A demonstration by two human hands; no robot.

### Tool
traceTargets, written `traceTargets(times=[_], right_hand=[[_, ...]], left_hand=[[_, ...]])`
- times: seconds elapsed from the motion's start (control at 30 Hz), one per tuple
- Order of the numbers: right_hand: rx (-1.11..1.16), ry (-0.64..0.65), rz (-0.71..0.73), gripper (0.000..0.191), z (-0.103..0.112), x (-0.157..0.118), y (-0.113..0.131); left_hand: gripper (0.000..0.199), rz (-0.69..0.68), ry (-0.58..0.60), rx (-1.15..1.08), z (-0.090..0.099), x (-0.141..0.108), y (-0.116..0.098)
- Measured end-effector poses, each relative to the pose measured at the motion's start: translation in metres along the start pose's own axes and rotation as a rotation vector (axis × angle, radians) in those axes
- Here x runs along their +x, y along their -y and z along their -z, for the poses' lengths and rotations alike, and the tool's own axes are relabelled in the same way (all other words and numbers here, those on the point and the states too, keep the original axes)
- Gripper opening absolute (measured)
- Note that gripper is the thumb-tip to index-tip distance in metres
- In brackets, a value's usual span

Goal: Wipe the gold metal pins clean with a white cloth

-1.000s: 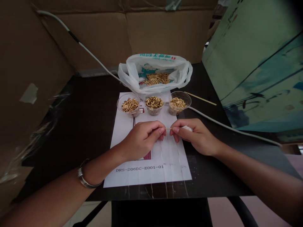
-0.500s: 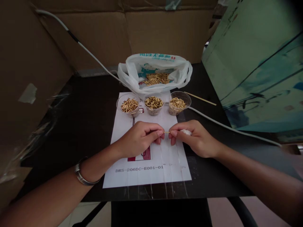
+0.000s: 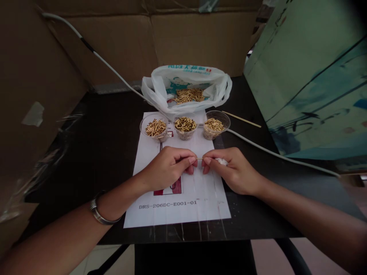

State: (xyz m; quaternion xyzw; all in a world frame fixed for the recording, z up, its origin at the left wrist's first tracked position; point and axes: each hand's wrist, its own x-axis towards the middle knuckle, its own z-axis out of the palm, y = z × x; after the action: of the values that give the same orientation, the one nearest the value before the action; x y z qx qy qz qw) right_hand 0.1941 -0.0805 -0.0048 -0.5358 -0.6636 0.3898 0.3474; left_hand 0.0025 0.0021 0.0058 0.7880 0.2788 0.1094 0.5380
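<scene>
A thin brass pin (image 3: pixel 199 158) spans the small gap between my hands, above a printed sheet (image 3: pixel 143 191). My left hand (image 3: pixel 172 166) pinches its left end between thumb and fingertips. The right end is pinched by my right hand (image 3: pixel 232 168), which also has a white wad (image 3: pixel 221 161) tucked in its fingers. Beyond the hands stand three clear cups of small brass pieces: the left cup (image 3: pixel 156 129), the middle cup (image 3: pixel 185 126) and the right cup (image 3: pixel 214 126).
Behind the cups an open white plastic bag (image 3: pixel 156 93) holds many brass pins. A thin stick (image 3: pixel 242 119) lies right of it. A white cable (image 3: pixel 266 151) crosses the dark table (image 3: pixel 100 133). Cardboard (image 3: pixel 114 46) stands at the back and left.
My hands have drawn slightly closer together, the right one shifting a little left, and less of the pin shows between them. The view has shifted slightly.
</scene>
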Motion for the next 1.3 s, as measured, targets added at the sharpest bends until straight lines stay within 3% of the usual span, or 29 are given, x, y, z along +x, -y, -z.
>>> traceTargets(times=[0.5,0.8,1.3], right_hand=[[0.006,0.101,-0.013,0.025,0.009,0.002,0.001],[0.115,-0.015,-0.038,0.029,0.0,0.001,0.003],[0.046,0.002,-0.009,0.027,-0.001,0.001,0.002]], left_hand=[[0.027,-0.028,0.044,0.037,0.001,0.0,0.0],[0.026,-0.005,0.004,-0.076,-0.001,0.0,0.001],[0.026,-0.012,-0.008,-0.068,-0.003,0.0,0.002]])
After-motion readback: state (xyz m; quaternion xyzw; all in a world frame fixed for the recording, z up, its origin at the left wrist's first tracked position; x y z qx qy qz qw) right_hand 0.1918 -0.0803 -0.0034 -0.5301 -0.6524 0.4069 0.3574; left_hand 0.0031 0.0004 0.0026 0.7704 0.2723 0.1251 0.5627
